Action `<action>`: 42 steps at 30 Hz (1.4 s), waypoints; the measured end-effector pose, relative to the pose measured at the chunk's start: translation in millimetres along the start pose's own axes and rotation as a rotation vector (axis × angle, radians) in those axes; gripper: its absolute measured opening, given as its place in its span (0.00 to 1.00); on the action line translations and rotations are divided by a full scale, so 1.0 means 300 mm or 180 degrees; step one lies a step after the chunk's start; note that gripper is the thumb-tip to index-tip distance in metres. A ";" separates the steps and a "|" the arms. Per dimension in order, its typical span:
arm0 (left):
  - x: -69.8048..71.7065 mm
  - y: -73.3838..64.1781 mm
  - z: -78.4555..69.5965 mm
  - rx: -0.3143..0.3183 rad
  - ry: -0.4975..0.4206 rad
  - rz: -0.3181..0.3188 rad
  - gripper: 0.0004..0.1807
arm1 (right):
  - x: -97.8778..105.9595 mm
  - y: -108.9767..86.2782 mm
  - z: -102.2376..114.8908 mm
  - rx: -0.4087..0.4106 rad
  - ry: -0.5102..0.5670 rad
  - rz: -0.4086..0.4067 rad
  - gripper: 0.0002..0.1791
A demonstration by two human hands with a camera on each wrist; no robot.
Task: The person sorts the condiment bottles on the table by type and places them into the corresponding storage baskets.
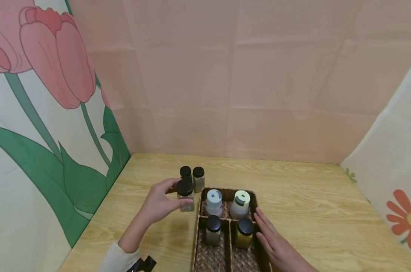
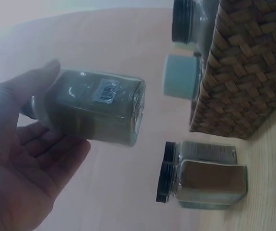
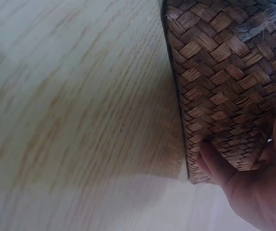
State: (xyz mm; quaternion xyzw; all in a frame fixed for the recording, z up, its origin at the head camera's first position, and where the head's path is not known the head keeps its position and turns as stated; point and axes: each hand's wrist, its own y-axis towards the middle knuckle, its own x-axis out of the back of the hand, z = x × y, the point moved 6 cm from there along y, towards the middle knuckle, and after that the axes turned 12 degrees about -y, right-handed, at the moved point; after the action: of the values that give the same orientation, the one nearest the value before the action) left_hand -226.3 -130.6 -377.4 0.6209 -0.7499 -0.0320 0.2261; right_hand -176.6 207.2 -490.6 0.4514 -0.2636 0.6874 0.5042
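My left hand (image 1: 156,203) pinches a square glass spice jar (image 1: 185,196) with a black lid between thumb and fingers. The jar (image 2: 92,107) is held up off the table, left of a woven basket (image 1: 196,241), and a small barcode label shows on its side. My right hand (image 1: 273,241) rests its straight fingers against the basket's right outer wall (image 3: 224,96). Inside the basket's back compartments stand a bottle with a pale blue cap (image 1: 213,196) and one with a pale green cap (image 1: 242,198). A black-lidded grey jar (image 1: 213,236) and a black-lidded yellow jar (image 1: 244,238) occupy the front ones.
Beyond my left hand, two more black-lidded jars, one on the right (image 1: 199,181) and one on the left (image 1: 185,170), stand upright close together near the basket's back left corner. The wooden table (image 1: 304,196) meets a pink cloth backdrop (image 1: 242,94) behind.
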 end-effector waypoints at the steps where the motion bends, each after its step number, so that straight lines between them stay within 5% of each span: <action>1: -0.003 -0.002 -0.005 -0.0008 0.0012 0.0019 0.29 | 0.000 0.001 0.000 -0.0030 -0.0034 0.0033 0.32; 10: -0.032 -0.021 -0.018 0.0007 0.0035 0.0121 0.31 | -0.004 -0.001 -0.005 -0.0161 -0.0029 0.0207 0.33; 22: -0.063 -0.042 -0.062 -0.0178 0.0002 0.0356 0.28 | 0.014 -0.012 0.006 0.0234 -0.0017 -0.0183 0.30; 26: -0.078 -0.055 -0.069 -0.0118 -0.0007 0.0438 0.29 | 0.014 -0.014 0.006 0.0252 -0.0030 -0.0202 0.30; 31: -0.105 -0.072 -0.077 -0.0275 -0.0150 0.0599 0.26 | 0.014 -0.018 0.004 0.0277 0.0014 -0.0240 0.30; 42: -0.156 -0.115 -0.071 -0.0442 -0.0192 0.0875 0.24 | 0.008 -0.025 0.002 0.0097 -0.0076 -0.0118 0.30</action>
State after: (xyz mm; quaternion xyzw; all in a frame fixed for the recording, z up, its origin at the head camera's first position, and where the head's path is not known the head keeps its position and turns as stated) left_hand -180.8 -89.1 -383.7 0.4940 -0.8302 -0.0712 0.2481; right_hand -169.4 210.4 -488.9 0.4720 -0.2508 0.6764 0.5067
